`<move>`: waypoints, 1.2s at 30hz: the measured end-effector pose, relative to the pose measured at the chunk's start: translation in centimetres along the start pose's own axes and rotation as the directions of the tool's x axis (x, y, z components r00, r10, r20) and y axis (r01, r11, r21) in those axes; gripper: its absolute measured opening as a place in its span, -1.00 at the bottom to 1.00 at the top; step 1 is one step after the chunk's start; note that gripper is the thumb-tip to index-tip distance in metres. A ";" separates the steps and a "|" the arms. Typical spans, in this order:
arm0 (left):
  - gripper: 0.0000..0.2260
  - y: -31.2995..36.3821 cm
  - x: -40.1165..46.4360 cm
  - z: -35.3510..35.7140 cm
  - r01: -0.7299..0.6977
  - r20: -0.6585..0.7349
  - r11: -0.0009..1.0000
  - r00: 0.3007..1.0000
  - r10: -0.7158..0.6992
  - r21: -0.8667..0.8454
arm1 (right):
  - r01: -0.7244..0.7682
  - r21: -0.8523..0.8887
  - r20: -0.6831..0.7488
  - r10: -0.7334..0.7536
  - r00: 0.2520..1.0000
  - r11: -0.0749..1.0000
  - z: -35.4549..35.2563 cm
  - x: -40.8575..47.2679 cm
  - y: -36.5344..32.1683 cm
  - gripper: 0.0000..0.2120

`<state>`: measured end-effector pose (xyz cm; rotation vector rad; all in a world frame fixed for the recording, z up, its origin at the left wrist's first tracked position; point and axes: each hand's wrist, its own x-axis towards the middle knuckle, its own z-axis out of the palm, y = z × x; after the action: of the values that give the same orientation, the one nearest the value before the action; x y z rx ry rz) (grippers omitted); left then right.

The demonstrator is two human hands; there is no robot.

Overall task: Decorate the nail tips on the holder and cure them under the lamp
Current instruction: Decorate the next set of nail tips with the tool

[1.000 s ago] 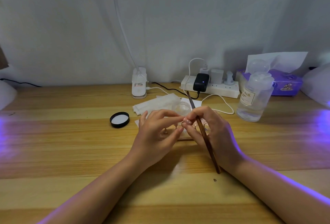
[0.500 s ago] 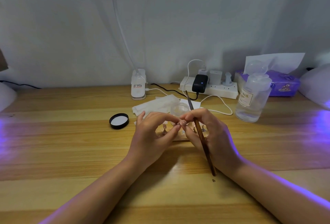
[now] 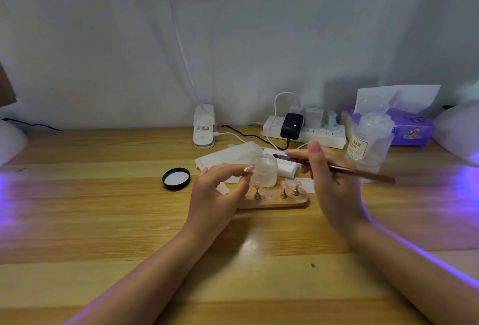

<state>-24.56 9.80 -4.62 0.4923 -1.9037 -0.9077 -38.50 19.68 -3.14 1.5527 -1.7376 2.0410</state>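
A wooden nail holder (image 3: 298, 202) lies on the desk between my hands. It carries three small metal stands with pink nail tips (image 3: 284, 186), and one spot on it is bare. My left hand (image 3: 217, 195) hovers just left of the holder and pinches a pink nail tip (image 3: 248, 169) between thumb and forefinger. My right hand (image 3: 334, 190) is raised to the right of the holder and grips a brown brush (image 3: 363, 173). The brush's dark tip points left over an open clear jar (image 3: 264, 173) behind the holder.
A black jar lid (image 3: 176, 179) lies left of my left hand. Behind are white wipes (image 3: 228, 155), a desk lamp base (image 3: 204, 127), a power strip (image 3: 305, 134), a pump bottle (image 3: 368, 143) and a purple tissue box (image 3: 412, 127). White curing lamps (image 3: 458, 130) glow violet at both desk ends.
My hands were pressed together over the holder and have drawn apart. The right hand swung the brush up until it is level, and the holder and jar now show.
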 end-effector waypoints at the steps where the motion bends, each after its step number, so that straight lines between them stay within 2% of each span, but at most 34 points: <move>1: -0.88 0.1 0.0 0.0 -0.004 0.001 1.000 1.000 0.004 -0.002 | -0.040 -0.015 0.011 0.040 0.999 0.999 0.0 0.5 -0.1 -0.77; 4: -0.89 0.0 0.1 0.1 -0.006 0.002 1.000 1.000 0.006 -0.028 | -0.154 -0.048 0.054 0.156 0.986 0.987 -0.2 2.0 0.1 -0.81; 7: -0.89 -0.2 0.1 0.2 -0.008 -0.005 0.999 1.000 0.008 -0.038 | -0.172 -0.160 0.105 0.190 0.976 0.972 -0.2 4.0 0.4 -0.84; 13: -0.91 -0.3 0.1 0.1 0.033 -0.039 0.997 0.999 -0.035 -0.066 | -0.087 -0.458 0.282 0.237 0.930 0.884 1.3 6.6 0.2 -0.71; 20: -0.90 -0.2 0.1 -0.1 0.022 -0.030 0.998 0.999 -0.024 -0.065 | -0.030 -0.568 0.370 0.288 0.883 0.822 3.2 6.6 0.8 -0.69; 24: -0.90 -0.1 0.1 -0.1 0.010 -0.028 0.998 1.000 -0.012 -0.064 | -0.064 -0.527 0.368 0.295 0.882 0.847 3.2 6.7 0.9 -0.71; 29: -0.90 -0.2 0.0 -0.1 0.013 -0.016 0.998 1.000 -0.014 -0.062 | -0.227 -0.359 0.188 0.309 0.932 0.905 1.7 7.7 0.8 -0.73; 33: -0.87 -0.3 0.1 0.0 0.015 -0.016 0.998 1.000 -0.016 -0.053 | -0.386 -0.252 0.066 0.414 0.908 0.887 0.7 7.8 1.3 -0.73; 36: -0.88 -0.2 0.1 0.0 0.013 -0.012 0.999 1.000 -0.013 -0.048 | -0.438 -0.231 0.045 0.459 0.887 0.869 0.2 7.4 1.6 -0.73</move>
<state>-24.57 9.60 -4.74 0.4807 -1.8655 -0.9548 -42.99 15.04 0.78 1.2935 -2.4608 1.8743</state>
